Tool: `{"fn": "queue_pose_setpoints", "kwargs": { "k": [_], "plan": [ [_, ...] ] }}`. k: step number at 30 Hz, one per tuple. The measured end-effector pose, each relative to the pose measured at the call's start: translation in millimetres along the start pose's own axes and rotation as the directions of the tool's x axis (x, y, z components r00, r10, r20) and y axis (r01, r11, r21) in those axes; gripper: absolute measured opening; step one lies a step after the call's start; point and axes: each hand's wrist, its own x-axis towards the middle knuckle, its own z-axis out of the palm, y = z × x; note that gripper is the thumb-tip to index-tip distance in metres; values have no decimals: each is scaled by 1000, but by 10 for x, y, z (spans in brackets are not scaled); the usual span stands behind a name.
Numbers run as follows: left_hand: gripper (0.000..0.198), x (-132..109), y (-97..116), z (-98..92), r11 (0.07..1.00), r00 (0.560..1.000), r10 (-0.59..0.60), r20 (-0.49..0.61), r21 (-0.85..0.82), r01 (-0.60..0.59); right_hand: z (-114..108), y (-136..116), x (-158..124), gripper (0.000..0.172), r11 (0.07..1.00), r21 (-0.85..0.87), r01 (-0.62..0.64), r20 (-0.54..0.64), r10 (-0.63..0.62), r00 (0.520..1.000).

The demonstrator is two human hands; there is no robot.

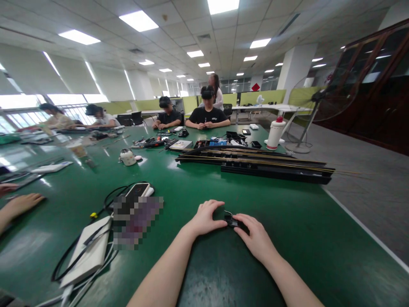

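Observation:
On the green table (198, 187) in front of me, my right hand (255, 238) grips a small black part (231, 221) between thumb and fingers. A thin, light-coloured curved piece sticks up from the part's far side. My left hand (207, 218) is at the part's left with thumb and fingers spread apart. Its thumb tip reaches the part's left edge; whether it touches I cannot tell. The finer shape of the part is too small to make out.
Left of my arm lie a white power bank (92, 247), cables and a blurred-out item (137, 224). A person's hand (24, 204) rests farther left. Long black rails with thin brass rods (271, 172) lie ahead. Beyond are a white bottle (275, 135), a small jar (128, 157) and seated people.

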Motion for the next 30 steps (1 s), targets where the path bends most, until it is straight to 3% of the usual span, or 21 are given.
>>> {"fn": "queue_pose_setpoints", "kwargs": {
  "k": [1, 3, 5, 7, 8, 9, 11, 14, 17, 19, 21, 23, 24, 25, 30],
  "plan": [
    [55, -2, -11, -66, 989, 988, -120, -93, 70, 127, -3, 1, 3, 30, 1000, 13, 0, -1, 0, 1000],
    [45, -7, -80, -210, 937, 918, -294, -267, 109, 332, -10, -4, 4, 31, 1000, 27, 7, -5, -7, 1000],
    [45, -25, -211, -349, 842, 792, -450, -412, 100, 531, -18, -17, 1, 31, 1000, 29, 8, 0, -8, 1000],
    [45, -59, -383, -462, 668, 603, -592, -535, 93, 738, -24, -28, -4, 31, 1000, 26, 0, 8, 0, 1000],
    [46, -80, -469, -506, 601, 550, -623, -556, 109, 792, -26, -32, -6, 31, 1000, 24, -4, 11, 4, 1000],
    [46, -101, -548, -543, 567, 519, -646, -560, 104, 817, -27, -35, -8, 31, 1000, 22, -6, 12, 6, 1000],
    [48, -142, -654, -600, 552, 505, -688, -521, 75, 830, -25, -37, -10, 31, 1000, 20, -7, 8, 7, 1000],
    [49, -173, -631, -644, 604, 546, -681, -487, 47, 796, -21, -35, -12, 31, 1000, 21, -11, 2, 11, 1000],
    [49, -147, -411, -584, 685, 615, -577, -537, 92, 723, -18, -30, -15, 31, 1000, 24, -15, -2, 15, 1000],
    [43, -104, -228, -445, 789, 737, -480, -476, 133, 599, -14, -23, -15, 31, 1000, 27, -11, -7, 11, 1000],
    [38, -60, -72, -232, 891, 873, -363, -327, 154, 428, -8, -12, -14, 32, 999, 34, -7, -15, 8, 1000],
    [55, -35, 32, 3, 979, 981, -162, -105, 107, 173, -3, -4, -14, 32, 999, 46, -7, -23, 8, 1000],
    [61, -32, 63, 109, 996, 998, -53, -20, 72, 54, -2, -2, -15, 31, 999, 52, -10, -25, 11, 1000],
    [61, -34, 82, 196, 998, 1000, 15, -5, 55, -15, -3, -2, -15, 31, 998, 58, -15, -26, 17, 1000],
    [66, -77, 63, 332, 998, 998, 51, -27, -25, -51, -24, -30, -19, 31, 996, 65, -58, -22, 60, 998]
  ]
}}
